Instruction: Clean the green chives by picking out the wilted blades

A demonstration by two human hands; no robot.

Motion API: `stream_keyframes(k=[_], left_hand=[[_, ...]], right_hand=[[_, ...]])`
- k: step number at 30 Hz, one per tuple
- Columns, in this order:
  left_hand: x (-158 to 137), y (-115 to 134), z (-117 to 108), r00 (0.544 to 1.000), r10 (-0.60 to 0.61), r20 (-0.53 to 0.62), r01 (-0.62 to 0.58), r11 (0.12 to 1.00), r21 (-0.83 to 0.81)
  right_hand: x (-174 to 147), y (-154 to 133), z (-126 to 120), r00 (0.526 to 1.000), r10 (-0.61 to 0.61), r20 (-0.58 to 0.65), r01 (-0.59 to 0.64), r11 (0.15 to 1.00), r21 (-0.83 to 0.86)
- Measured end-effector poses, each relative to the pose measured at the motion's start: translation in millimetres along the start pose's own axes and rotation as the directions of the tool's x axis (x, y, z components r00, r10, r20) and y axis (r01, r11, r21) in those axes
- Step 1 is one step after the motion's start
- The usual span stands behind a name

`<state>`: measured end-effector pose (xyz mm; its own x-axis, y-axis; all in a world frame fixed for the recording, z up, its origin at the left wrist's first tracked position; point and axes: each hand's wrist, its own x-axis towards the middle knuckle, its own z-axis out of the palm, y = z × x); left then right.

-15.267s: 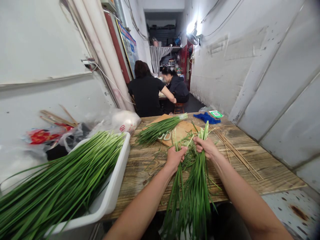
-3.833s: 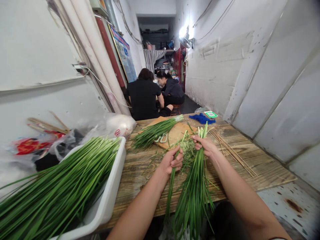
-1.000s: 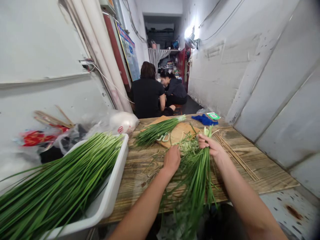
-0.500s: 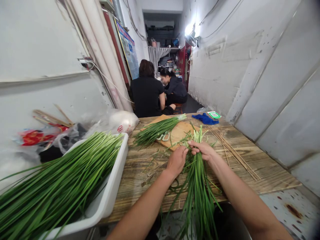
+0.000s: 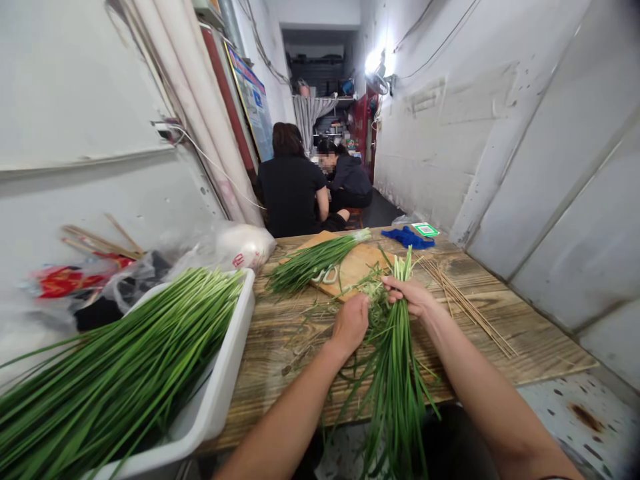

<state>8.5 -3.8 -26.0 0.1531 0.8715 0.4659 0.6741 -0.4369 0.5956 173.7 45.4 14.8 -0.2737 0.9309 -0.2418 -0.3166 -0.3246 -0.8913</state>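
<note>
My right hand (image 5: 409, 295) is wrapped round a bunch of garlic chives (image 5: 400, 363), just below the pale cut ends. The green leaves hang down over the table's near edge. Left of the bunch, my left hand (image 5: 351, 321) is closed beside a heap of trimmings (image 5: 373, 285); whatever its fingertips pinch is hidden. On a wooden chopping board (image 5: 357, 265) behind the hands lies another chive bundle (image 5: 320, 259), pale ends to the right. White scissor-like handles (image 5: 329, 274) show under its near side.
At left, a white plastic bin (image 5: 235, 363) holds many loose chives (image 5: 165, 347). Thin brown sticks (image 5: 470, 310) lie on the right of the wooden table. A blue cloth (image 5: 407, 237) and a QR-code card (image 5: 425, 229) are at the back. Two people (image 5: 293, 190) sit beyond.
My left hand has drawn slightly away from the bunch, widening the gap between my hands. My right hand keeps its hold, a little further right. The view has shifted slightly.
</note>
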Motion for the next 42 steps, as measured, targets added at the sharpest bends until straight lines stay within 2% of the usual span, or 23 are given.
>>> stream_keyframes(k=[14,21,27,34,39,42], left_hand=[[0,-2,0,0.999,-0.036,0.010,0.036,0.999,-0.038],[4,-1,-3,0.992,-0.115,0.044,0.121,0.978,-0.168],[6,0,-5,0.984,-0.161,0.077,0.177,0.942,-0.284],[3,2,-5,0.994,-0.100,0.054,0.109,0.975,-0.194],[3,4,-5,0.994,-0.095,0.062,0.105,0.978,-0.178],[2,4,-5,0.994,-0.092,0.065,0.102,0.979,-0.175]], right_hand=[[-9,-3,9,0.999,-0.042,-0.016,0.040,0.993,-0.110],[-6,0,7,0.996,-0.085,0.025,0.087,0.990,-0.108],[-7,0,9,0.997,-0.071,-0.011,0.069,0.994,-0.087],[-9,0,12,0.995,-0.088,-0.043,0.085,0.993,-0.079],[-7,2,12,0.994,-0.078,-0.074,0.072,0.994,-0.088],[-4,4,9,0.995,-0.090,-0.037,0.087,0.993,-0.085]])
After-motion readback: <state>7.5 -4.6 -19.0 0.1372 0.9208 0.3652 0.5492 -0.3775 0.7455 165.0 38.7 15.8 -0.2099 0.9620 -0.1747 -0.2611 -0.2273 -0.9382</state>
